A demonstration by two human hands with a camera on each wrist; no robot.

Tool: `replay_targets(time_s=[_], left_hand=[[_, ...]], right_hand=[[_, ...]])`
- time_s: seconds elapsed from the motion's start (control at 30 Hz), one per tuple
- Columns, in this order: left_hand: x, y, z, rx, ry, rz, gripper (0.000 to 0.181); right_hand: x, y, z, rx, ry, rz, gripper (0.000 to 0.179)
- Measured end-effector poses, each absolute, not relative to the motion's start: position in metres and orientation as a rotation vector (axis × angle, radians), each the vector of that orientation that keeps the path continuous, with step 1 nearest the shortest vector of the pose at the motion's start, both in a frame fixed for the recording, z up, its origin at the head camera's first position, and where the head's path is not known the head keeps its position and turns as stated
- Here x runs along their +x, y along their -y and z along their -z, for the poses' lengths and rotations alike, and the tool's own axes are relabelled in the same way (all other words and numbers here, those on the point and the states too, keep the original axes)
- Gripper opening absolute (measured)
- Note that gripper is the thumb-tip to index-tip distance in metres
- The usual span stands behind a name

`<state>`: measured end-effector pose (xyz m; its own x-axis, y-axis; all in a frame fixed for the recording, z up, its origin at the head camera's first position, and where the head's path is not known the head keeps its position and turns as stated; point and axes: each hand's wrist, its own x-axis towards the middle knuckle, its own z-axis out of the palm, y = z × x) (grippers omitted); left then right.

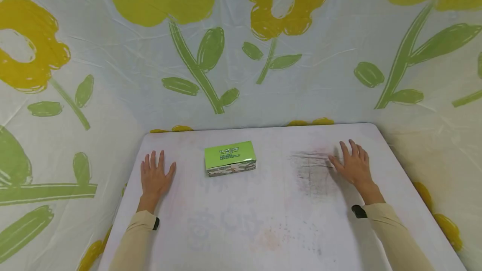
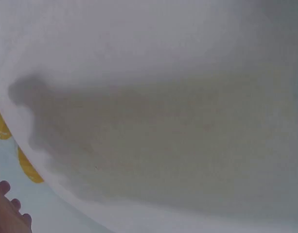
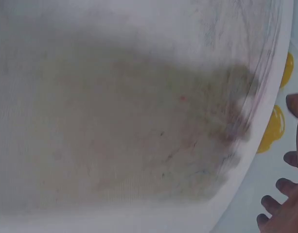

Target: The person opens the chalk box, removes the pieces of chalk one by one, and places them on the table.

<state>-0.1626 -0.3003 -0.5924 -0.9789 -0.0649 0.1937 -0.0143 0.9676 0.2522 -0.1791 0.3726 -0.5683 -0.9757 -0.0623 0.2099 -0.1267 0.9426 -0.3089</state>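
Note:
A small box [image 1: 230, 158] with a green top and patterned sides lies on the white table, left of the middle. To its left, the left hand [image 1: 154, 177] is spread palm down over the table, fingers straight and holding nothing. Far to the right of the box, the right hand [image 1: 354, 165] is spread with its thumb apart, and nothing is in it. In the left wrist view only part of the left hand [image 2: 10, 211] shows at the lower left corner. The right wrist view catches the fingers of the right hand [image 3: 287, 204] at its right edge, above the hand's shadow.
The white table [image 1: 263, 195] has rounded far corners and faint written marks. Dark smudges [image 1: 312, 172] mark it beside the right hand. A cloth with printed flowers [image 1: 301, 95] hangs behind the table and along both sides. Each wrist wears a small dark device [image 1: 359, 211].

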Motion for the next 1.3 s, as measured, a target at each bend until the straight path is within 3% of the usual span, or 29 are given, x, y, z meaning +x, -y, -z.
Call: replay_targets(time_s=[0.53,1.3], left_hand=[[-0.166,0.278,0.586,0.102,2.753,0.554,0.055],[-0.173,0.235,0.573,0.179,2.767,0.833,0.057]], right_hand=[[-0.183,-0.348,0.572,0.167,2.634,-0.696,0.043],[-0.19,-0.299,0.557,0.096,2.58,-1.055,0.039]])
